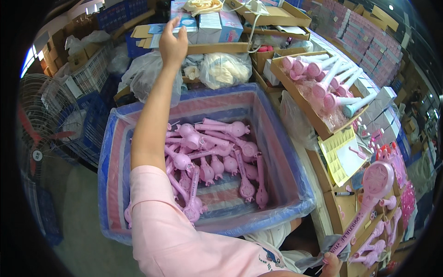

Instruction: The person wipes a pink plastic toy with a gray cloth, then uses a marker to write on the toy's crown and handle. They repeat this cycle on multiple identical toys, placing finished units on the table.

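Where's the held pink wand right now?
Lower right of the head view: the held pink wand slants up from the right hand, its round head appearing beside the yellow sheet.

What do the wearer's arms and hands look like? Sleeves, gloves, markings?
Left hand: bare, no glove or watch visible; short pale-pink sleeve, loose, plain. Right hand: cut off by the lower edge, bare digits showing; its sleeve can't be made out.

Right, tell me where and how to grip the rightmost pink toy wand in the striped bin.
Take that toy wand by its slim, straight handle, probably from above: the bin is open on top, the handle points away from you, and the bulkier round head looks harder to grasp.
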`<control>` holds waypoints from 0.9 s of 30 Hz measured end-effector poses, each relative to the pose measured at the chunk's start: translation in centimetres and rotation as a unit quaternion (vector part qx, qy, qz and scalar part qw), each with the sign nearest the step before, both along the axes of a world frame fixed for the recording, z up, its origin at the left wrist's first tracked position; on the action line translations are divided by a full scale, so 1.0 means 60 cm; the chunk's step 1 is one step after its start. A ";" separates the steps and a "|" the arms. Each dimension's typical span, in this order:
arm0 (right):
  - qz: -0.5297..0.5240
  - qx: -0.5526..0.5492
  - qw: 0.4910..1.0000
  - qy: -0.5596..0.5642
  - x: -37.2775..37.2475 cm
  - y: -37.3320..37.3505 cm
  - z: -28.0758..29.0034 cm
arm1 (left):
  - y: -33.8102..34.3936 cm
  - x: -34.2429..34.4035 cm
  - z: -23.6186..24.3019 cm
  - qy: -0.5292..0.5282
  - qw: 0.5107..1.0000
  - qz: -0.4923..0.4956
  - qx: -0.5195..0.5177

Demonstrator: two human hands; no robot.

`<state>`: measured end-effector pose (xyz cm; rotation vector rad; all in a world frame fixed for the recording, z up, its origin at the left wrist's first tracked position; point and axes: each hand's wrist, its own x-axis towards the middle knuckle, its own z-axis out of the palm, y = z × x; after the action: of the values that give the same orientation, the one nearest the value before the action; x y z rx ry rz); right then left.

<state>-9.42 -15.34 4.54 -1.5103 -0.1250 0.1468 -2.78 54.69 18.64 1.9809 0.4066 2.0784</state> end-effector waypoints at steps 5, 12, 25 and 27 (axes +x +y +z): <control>-0.004 0.024 0.999 -0.032 0.006 -0.011 -0.018 | -0.215 -0.020 -0.030 -0.037 0.989 -0.141 0.021; -0.141 -0.060 0.975 0.163 0.017 -0.008 -0.057 | -0.542 -0.005 -0.094 0.124 0.826 -0.544 -0.083; 0.143 0.207 0.960 0.121 0.037 0.030 -0.052 | -0.882 0.096 -0.243 0.259 0.207 -0.768 -0.549; 0.098 0.105 0.985 0.100 0.039 0.018 -0.065 | -0.899 0.092 -0.254 0.323 0.276 -0.734 -0.530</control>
<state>-7.09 -14.29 0.61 -1.2644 -0.1248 0.4297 2.73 0.73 3.43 0.9524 -0.0895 -0.3875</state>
